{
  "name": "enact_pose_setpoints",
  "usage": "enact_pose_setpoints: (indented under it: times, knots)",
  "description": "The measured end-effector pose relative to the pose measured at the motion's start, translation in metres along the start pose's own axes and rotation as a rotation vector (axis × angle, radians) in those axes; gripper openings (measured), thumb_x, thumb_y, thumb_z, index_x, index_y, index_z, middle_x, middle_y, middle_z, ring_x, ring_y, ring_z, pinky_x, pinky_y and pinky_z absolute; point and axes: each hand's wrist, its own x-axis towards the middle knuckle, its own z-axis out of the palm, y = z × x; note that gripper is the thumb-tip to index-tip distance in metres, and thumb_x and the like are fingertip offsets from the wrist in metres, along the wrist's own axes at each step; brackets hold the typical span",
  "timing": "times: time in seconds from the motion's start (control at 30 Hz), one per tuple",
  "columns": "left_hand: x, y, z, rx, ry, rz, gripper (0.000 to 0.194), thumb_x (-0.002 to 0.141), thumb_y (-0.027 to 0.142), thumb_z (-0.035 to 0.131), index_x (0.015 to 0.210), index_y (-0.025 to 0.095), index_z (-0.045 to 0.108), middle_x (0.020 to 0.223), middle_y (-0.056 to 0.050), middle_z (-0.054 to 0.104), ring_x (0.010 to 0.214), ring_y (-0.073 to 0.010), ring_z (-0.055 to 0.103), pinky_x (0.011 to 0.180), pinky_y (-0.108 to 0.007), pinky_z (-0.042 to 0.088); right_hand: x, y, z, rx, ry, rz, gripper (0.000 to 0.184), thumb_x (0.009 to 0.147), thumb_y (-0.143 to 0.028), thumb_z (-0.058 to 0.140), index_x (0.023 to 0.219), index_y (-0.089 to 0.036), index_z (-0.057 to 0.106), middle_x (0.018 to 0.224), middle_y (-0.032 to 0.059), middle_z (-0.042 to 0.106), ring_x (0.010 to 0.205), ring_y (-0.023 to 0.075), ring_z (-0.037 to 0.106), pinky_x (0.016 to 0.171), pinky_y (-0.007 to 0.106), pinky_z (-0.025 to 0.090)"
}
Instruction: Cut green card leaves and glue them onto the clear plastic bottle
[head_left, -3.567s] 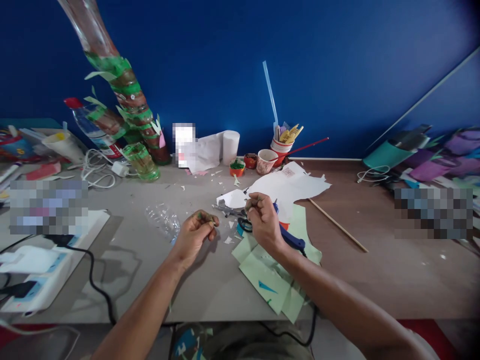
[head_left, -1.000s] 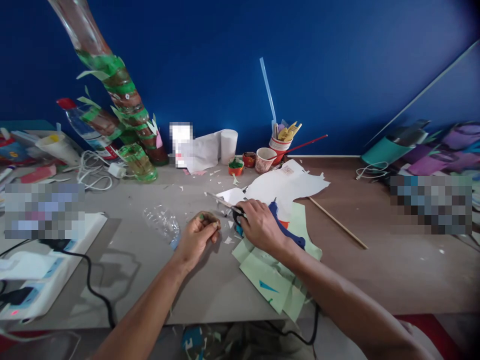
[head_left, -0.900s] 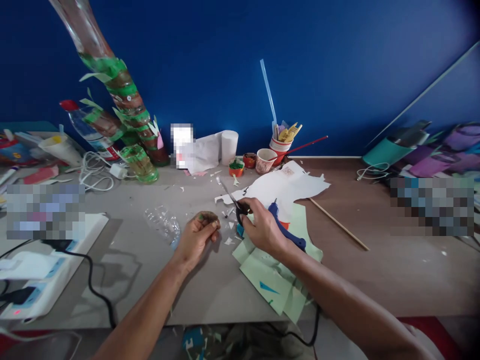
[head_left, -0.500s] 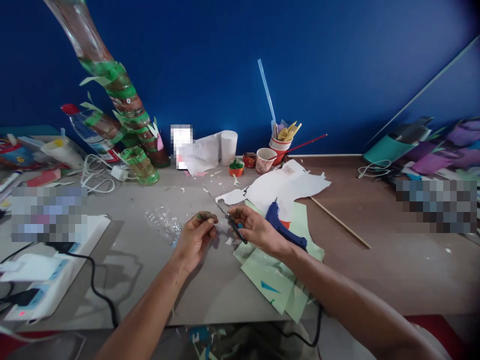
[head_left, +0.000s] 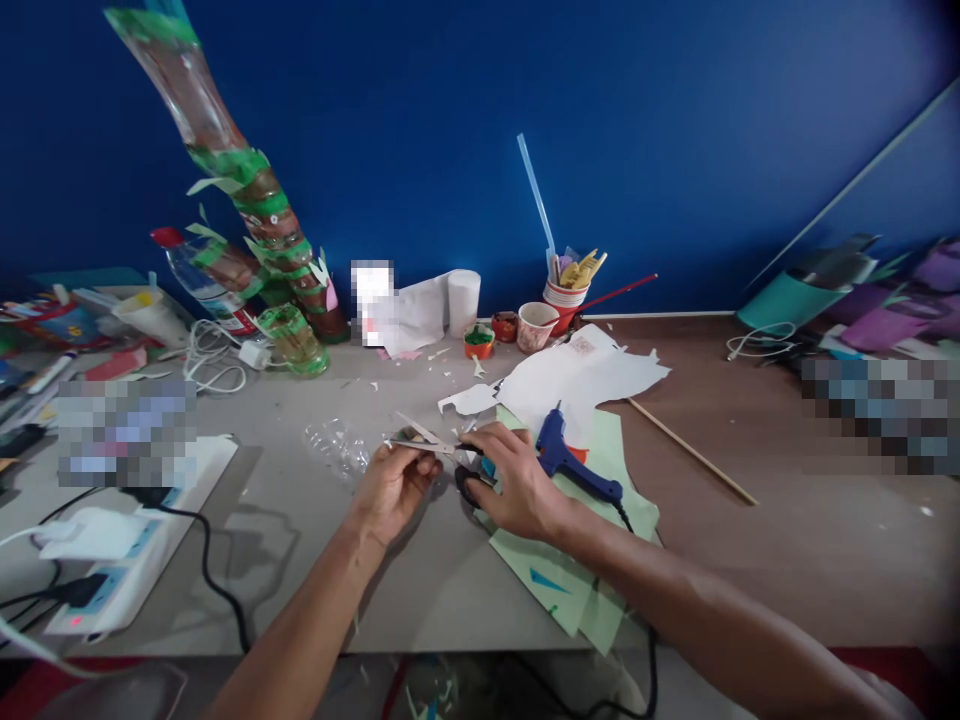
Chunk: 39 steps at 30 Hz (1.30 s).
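My right hand [head_left: 517,485] has its fingers in the black handles of a pair of scissors [head_left: 444,449]. The blades are spread and point left, over the fingertips of my left hand [head_left: 390,490]. That hand is closed in a pinch; what sits between its fingers is too small to make out. A crumpled piece of clear plastic [head_left: 334,448] lies just left of it. Beside my right hand, a blue glue gun [head_left: 574,465] rests on light green paper sheets [head_left: 536,560]. White cut paper [head_left: 570,380] spreads out behind them.
A bottle tree painted brown and green [head_left: 277,220] stands at the back left. Power strip [head_left: 142,560] and cables lie left. Paper cups [head_left: 537,328], a green paint pot [head_left: 478,342] and a paper roll [head_left: 464,302] line the wall. A wooden stick [head_left: 694,452] lies right.
The scissors have turned and their blades have come apart, now reaching over my left fingertips. My right hand has shifted slightly and its grip on the handles has changed. The view has moved a little.
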Motion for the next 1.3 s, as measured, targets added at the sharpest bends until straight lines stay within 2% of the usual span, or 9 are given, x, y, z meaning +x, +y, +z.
enact_pose_setpoints:
  times: [0.43,1.0,1.2,1.3]
  knots:
    - [0.0016,-0.0011,-0.0016,0.061,0.029,0.002,0.015,0.062,0.021,0.075,0.065,0.014,0.063,0.052,0.005,0.049,0.046,-0.0042,0.04,0.053,-0.022,0.039,-0.0015,0.0028,0.0038,-0.059,-0.049,-0.001,0.037,0.08,-0.016,0.053,0.117,-0.015,0.052,0.107,0.0129,0.062,0.101,0.0258,0.056,0.081,0.039,0.037]
    - [0.0025,-0.0023,-0.0027,0.065,0.035,0.031,0.019,0.061,0.022,0.077,0.064,0.015,0.06,0.055,0.005,0.05,0.045,-0.0032,0.039,0.052,-0.022,0.039,-0.0019,0.0024,0.0044,-0.078,-0.071,-0.002,0.034,0.082,-0.016,0.052,0.115,-0.015,0.054,0.103,0.0121,0.062,0.097,0.0245,0.056,0.078,0.037,0.036]
    - [0.0021,-0.0021,-0.002,0.049,0.04,0.025,0.018,0.061,0.019,0.077,0.064,0.014,0.06,0.054,0.005,0.05,0.046,-0.0036,0.041,0.053,-0.022,0.04,0.0,-0.0001,0.0029,-0.019,-0.075,0.033,0.032,0.08,-0.014,0.053,0.112,-0.014,0.056,0.099,0.0116,0.062,0.094,0.0246,0.056,0.078,0.038,0.037]
    - [0.0012,-0.001,-0.0019,0.042,0.035,0.027,0.016,0.065,0.02,0.076,0.068,0.015,0.06,0.063,0.003,0.059,0.049,-0.0042,0.045,0.055,-0.022,0.042,0.002,0.0011,0.0021,0.084,-0.051,0.112,0.03,0.079,-0.013,0.052,0.108,-0.016,0.058,0.096,0.0094,0.062,0.092,0.0233,0.057,0.08,0.038,0.039]
